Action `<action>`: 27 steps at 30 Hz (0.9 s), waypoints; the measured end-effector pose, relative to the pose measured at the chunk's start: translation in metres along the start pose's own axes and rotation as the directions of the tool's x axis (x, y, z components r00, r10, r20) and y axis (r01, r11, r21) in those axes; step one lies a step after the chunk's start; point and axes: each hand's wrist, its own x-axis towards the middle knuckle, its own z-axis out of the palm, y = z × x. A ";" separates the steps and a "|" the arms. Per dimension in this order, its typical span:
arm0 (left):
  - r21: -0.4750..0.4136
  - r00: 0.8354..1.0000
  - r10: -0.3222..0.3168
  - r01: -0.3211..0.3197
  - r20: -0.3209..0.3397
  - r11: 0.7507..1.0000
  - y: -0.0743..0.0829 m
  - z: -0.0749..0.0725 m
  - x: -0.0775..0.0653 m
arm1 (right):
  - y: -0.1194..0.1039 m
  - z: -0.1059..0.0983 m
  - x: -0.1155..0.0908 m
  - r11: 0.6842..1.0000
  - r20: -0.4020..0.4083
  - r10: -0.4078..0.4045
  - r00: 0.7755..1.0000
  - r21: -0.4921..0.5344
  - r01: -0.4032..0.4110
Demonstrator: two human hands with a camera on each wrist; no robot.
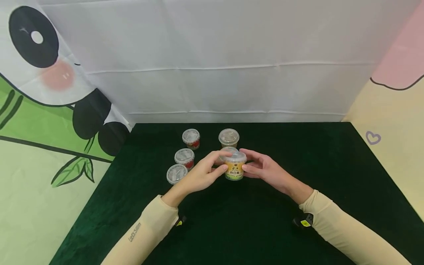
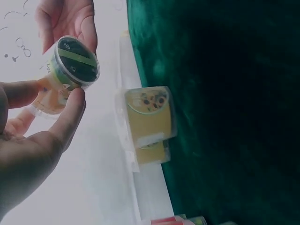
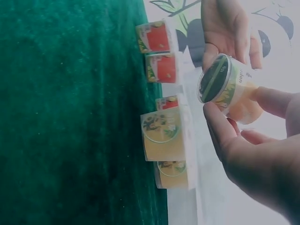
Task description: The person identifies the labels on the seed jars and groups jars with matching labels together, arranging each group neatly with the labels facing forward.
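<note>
A small clear-lidded plastic cup (image 1: pixel 234 170) with a yellow sunflower label is held up off the table between both hands. The left hand (image 1: pixel 206 172) grips its left side, thumb low on the label and fingers up by the lid. From the other side, the right hand (image 1: pixel 266 170) holds the same cup between thumb and fingers. Its dark green base (image 2: pixel 77 63) with a light stripe faces the left wrist camera. Behind it stand two more yellow cups, the far one (image 1: pixel 229 136) in plain sight and the nearer one (image 3: pixel 164 133) partly hidden in the head view.
Three lidded cups with red labels stand in a slanting row on the left: a far one (image 1: pixel 191 139), a middle one (image 1: pixel 184 157) and a near one (image 1: pixel 176 173) close to the left forearm. Dark green cloth (image 1: pixel 314 158) covers the table. A white backdrop (image 1: pixel 215 88) rises behind.
</note>
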 end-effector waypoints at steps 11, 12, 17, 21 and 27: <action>0.022 0.993 -0.012 0.010 0.115 1.000 -0.009 0.002 -0.009 | 0.014 0.001 0.001 0.987 0.077 0.005 0.997 -0.159 0.007; 0.022 0.993 -0.014 0.012 0.121 1.000 -0.010 0.003 -0.009 | 0.015 0.001 0.002 0.984 0.079 0.007 0.997 -0.176 0.007; 0.064 0.991 -0.039 0.031 0.127 0.997 -0.014 0.005 -0.011 | 0.018 0.004 0.005 0.968 0.091 0.009 0.996 -0.251 0.014; 0.115 0.988 -0.076 0.061 0.131 0.992 -0.011 0.005 -0.013 | 0.020 0.008 0.007 0.957 0.114 0.013 0.993 -0.289 0.021; 0.137 0.984 -0.096 0.076 0.147 0.988 -0.008 0.005 -0.018 | 0.020 0.014 0.007 0.952 0.139 0.027 0.990 -0.306 0.017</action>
